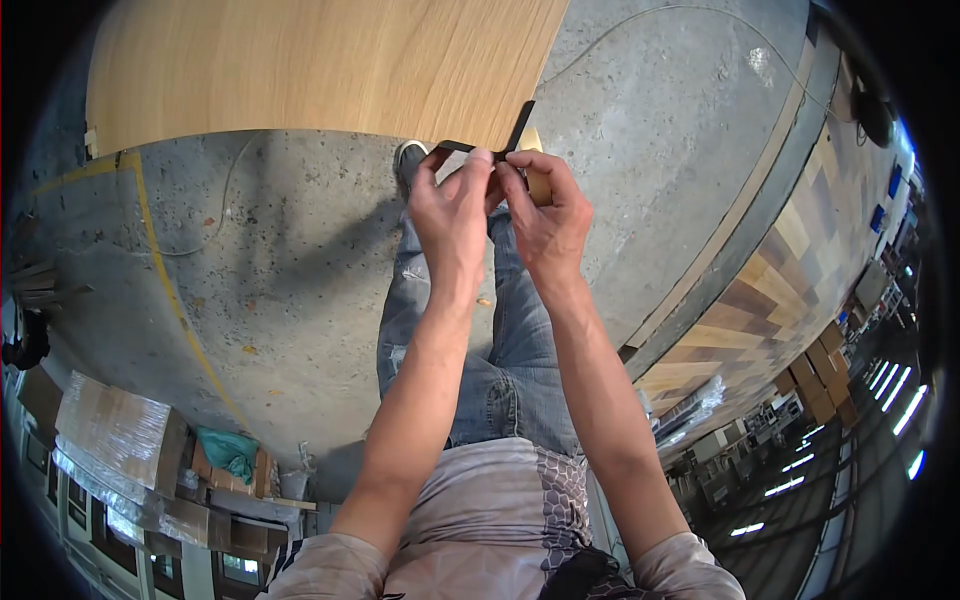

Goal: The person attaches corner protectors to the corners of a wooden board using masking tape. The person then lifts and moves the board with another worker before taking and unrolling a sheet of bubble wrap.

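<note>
A wood-grain panel (pixel 330 70) spans the top of the view, its near right corner close to my fingers. At that corner sits a black angled corner piece (pixel 521 126), with one arm along the panel's right edge and another along the near edge. My left hand (pixel 452 215) pinches the corner piece from the left, fingers closed. My right hand (pixel 550 215) pinches it from the right, thumb and forefinger together at the corner. A tan roll of tape (pixel 540 186) shows behind the right hand's fingers; how it is held is hidden.
Concrete floor (pixel 290 270) with a yellow line (pixel 165 270) surrounds me. Film-wrapped boxes (pixel 115 430) stand at lower left, beside a green bag (pixel 228 452). Wood-toned boards (pixel 745 305) lie along the right. A thin cable (pixel 690 8) crosses the floor above.
</note>
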Demonstrator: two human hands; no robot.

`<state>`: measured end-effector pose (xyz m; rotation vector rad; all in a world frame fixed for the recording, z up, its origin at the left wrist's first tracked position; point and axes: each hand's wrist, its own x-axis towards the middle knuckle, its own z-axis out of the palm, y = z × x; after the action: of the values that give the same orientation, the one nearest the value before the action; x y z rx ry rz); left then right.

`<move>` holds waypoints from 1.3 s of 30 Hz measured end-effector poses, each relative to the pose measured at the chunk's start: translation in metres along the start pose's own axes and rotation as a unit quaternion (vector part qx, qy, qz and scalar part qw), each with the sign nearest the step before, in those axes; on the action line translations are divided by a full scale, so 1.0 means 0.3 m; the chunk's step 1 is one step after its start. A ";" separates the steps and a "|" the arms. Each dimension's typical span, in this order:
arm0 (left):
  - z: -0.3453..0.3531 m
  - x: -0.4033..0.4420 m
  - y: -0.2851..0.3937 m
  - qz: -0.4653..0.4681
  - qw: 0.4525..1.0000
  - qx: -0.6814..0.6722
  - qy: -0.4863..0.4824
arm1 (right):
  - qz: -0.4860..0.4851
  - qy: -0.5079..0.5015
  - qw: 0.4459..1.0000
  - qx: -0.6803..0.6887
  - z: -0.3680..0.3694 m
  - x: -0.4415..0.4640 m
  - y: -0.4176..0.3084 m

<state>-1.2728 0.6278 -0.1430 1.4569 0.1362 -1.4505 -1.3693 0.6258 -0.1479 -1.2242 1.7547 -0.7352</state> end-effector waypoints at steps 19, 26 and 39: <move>-0.013 0.064 -0.022 0.000 0.995 0.092 -0.041 | 0.027 0.012 0.999 0.035 -0.188 -0.147 0.136; -0.049 0.084 -0.021 0.012 0.989 0.124 -0.081 | 0.002 0.056 0.997 0.054 -0.178 -0.162 0.152; -0.086 0.077 -0.043 0.075 0.946 0.290 -0.123 | 0.175 -0.067 0.980 0.065 -0.447 -0.414 0.279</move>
<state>-1.2582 0.6389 -0.1752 1.6807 -0.5938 -1.6039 -1.5049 0.7706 -0.1165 -0.8271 1.7204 -0.5383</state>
